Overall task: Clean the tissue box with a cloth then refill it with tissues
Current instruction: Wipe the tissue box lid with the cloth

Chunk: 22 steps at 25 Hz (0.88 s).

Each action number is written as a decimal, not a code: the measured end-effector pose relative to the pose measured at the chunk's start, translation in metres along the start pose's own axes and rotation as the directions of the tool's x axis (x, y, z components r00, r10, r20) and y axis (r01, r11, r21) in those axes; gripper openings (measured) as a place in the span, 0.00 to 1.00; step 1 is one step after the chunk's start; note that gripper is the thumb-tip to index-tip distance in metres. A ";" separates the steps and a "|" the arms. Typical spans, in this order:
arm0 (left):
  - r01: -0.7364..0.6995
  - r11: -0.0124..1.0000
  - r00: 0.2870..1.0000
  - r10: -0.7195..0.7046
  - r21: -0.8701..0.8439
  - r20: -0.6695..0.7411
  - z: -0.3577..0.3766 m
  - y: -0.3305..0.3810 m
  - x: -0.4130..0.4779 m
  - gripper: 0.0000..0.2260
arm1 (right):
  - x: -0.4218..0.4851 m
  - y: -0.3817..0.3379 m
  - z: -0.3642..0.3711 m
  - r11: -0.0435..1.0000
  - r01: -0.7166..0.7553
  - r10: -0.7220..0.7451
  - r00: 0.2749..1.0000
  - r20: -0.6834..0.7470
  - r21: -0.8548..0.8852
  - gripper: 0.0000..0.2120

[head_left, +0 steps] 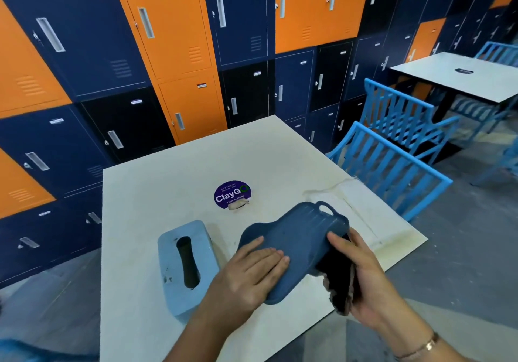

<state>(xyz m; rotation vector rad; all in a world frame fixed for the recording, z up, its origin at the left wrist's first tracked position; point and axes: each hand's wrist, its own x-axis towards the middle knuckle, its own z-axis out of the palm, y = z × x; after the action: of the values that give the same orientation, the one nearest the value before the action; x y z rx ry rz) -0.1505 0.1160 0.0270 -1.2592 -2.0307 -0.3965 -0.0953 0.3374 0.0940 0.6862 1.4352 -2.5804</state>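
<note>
A light blue tissue box cover (186, 266) with a long dark slot lies on the white table (168, 182), left of my hands. A darker blue plastic base of the tissue box (297, 244), ribbed and with a loop handle at its far end, is held tilted above the table. My left hand (249, 274) lies flat on its near end. My right hand (361, 277) grips its right edge together with a dark cloth (337, 280) that is bunched against the underside. No tissues are visible.
A round purple sticker (232, 194) sits mid-table with a small scrap of paper (238, 204) at its edge. Blue slatted chairs (392, 165) stand to the right, with a second white table (462, 78) beyond. Orange and navy lockers (168, 53) line the wall behind.
</note>
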 end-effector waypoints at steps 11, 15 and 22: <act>0.596 0.795 0.791 -0.606 -0.116 -0.089 -0.027 0.006 -0.012 0.35 | 0.006 0.010 0.014 1.000 0.004 -0.006 0.997 -0.072 -0.026 0.21; 0.346 -0.302 -0.121 -0.953 -0.888 0.277 -0.032 0.037 0.030 0.16 | 0.013 0.005 0.009 0.999 0.031 -0.030 0.999 0.014 -0.031 0.27; 0.292 -0.486 -0.136 -0.873 -0.823 0.468 -0.011 0.026 0.073 0.10 | 0.021 -0.011 0.002 0.996 0.002 0.014 0.984 0.178 -0.091 0.17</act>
<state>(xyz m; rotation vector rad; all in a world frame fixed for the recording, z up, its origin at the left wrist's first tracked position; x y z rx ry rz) -0.1441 0.1696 0.0832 0.6484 -1.5176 -2.6304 -0.1181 0.3439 0.0943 0.4341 1.4790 -2.4814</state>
